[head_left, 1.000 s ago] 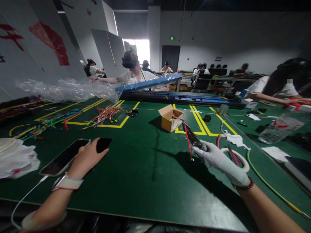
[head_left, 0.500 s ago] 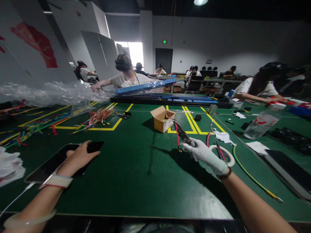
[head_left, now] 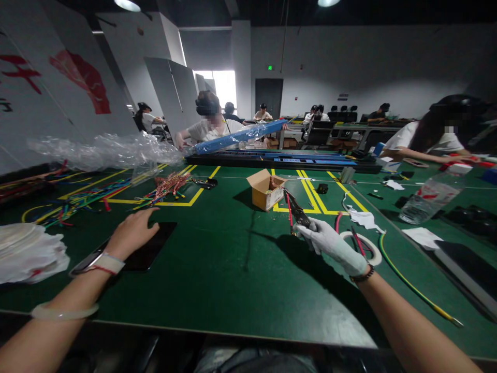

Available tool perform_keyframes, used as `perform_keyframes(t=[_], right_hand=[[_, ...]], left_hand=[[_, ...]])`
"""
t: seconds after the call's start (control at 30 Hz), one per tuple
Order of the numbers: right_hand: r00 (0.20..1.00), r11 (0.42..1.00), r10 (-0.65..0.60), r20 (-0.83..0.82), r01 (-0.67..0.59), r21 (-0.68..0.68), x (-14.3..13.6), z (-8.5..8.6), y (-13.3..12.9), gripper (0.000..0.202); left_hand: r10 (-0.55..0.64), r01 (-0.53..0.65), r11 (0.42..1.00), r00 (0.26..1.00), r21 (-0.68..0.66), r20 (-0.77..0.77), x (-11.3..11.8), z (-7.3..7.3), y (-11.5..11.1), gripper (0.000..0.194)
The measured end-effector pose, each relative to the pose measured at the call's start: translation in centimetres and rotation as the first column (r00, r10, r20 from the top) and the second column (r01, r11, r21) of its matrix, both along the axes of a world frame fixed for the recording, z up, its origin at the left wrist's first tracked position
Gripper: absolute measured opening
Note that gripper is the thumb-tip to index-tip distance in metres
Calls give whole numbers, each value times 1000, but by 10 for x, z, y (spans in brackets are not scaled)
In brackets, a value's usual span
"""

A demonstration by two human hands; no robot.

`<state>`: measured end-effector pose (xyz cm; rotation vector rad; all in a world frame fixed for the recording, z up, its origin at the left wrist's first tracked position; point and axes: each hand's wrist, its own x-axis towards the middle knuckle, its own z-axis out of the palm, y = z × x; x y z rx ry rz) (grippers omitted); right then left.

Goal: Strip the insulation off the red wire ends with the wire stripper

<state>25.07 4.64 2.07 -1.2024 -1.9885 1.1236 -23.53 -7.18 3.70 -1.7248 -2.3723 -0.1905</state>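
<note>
My left hand [head_left: 132,233], bare with fingers apart, hovers over a black tablet [head_left: 155,248] and holds nothing. Beyond its fingertips lie a bundle of coloured wires [head_left: 89,202] and bare copper strands [head_left: 171,186]. My right hand [head_left: 324,238], in a white glove, is closed around dark metal pliers [head_left: 298,211] pointing away from me. Close beside the pliers hangs a short red cable [head_left: 290,212]; whether the jaws grip it is unclear. An open cardboard box [head_left: 267,194] with copper-coloured bits inside stands just past the tool's tip.
A white tape roll [head_left: 375,254] and a yellow-green cable [head_left: 407,290] lie right of the glove. A water bottle [head_left: 433,197] stands farther right. A white plastic bag [head_left: 34,254] is at left. Across the table a person holds a long blue strip [head_left: 240,137] above black-and-blue racks.
My left hand has lifted off the tablet and moved forward, toward the wires. My right hand keeps its hold on the pliers. The view has turned slightly left.
</note>
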Motion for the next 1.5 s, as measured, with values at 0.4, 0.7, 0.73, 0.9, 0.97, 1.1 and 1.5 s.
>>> perform_keyframes(t=[0.4,0.7,0.73,0.9,0.97,1.1,1.5], right_hand=[[1000,1000,1,21,-1,29,0,-3,2,42],[999,999,36,-12,-36,24,0,1,-2,41],[999,999,45,-30,-45,23,0,1,-2,41],[998,998,42,-37,-40,39,0,4,-4,42],[999,998,37,-21,-36,44,1,4,-3,42],[999,998,43,-29,-42,43,2,0,0,43],[999,997,51,4,-51,49,3,2,-1,43]], left_hand=[[-211,156,970,920,-187,-330,7,1,4,62],[55,-51,998,995,-44,88,-4,-25,-73,71],[91,-87,996,988,-33,125,-2,-31,-79,76],[175,-177,984,970,-2,168,10,-48,-89,88],[190,-195,981,967,18,168,14,-50,-88,88],[217,-225,974,963,32,161,18,-49,-85,88],[108,-125,989,974,74,199,22,-37,-83,90]])
